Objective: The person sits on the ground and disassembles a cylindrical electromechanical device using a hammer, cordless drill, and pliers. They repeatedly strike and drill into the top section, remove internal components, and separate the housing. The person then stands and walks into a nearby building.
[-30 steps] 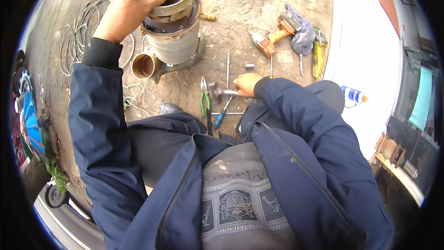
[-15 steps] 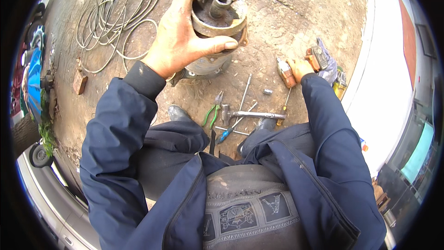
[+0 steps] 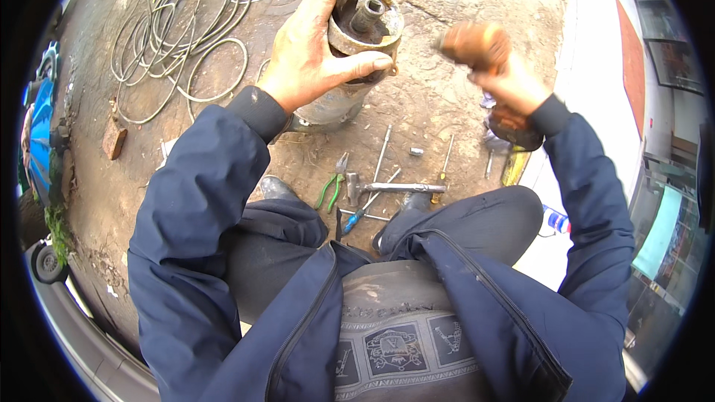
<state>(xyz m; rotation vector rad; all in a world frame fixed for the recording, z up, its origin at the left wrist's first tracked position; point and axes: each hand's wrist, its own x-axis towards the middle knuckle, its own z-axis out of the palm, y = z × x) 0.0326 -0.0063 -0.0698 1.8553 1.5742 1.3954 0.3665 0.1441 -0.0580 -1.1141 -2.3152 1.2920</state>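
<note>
My left hand [image 3: 309, 48] wraps round the upper rim of a worn, dirty metal cylinder [image 3: 328, 112], thumb along its near side. The cylinder, which looks like a pump or motor body, stands on the ground, leaning slightly. A socket [image 3: 370, 13] with a square hole sits upright in the middle of its open top. To the right, my right hand [image 3: 515, 83] is closed round the handle of an orange-brown cordless impact driver [image 3: 477, 45], held up off the ground and blurred by motion. The driver's nose points left toward the cylinder; whether it carries a bit cannot be made out.
Near my feet lie green-handled pliers [image 3: 330, 186], a hammer [image 3: 406, 187], a blue-handled screwdriver [image 3: 352, 221], a loose socket [image 3: 415, 151] and a yellow-handled screwdriver [image 3: 441, 184]. A coiled hose or cable [image 3: 175, 37] and a brick piece [image 3: 114, 139] are at the left.
My right hand has lifted the impact driver from the ground, bringing it up. My left hand stays on the cylinder's rim. The whole view has shifted slightly.
</note>
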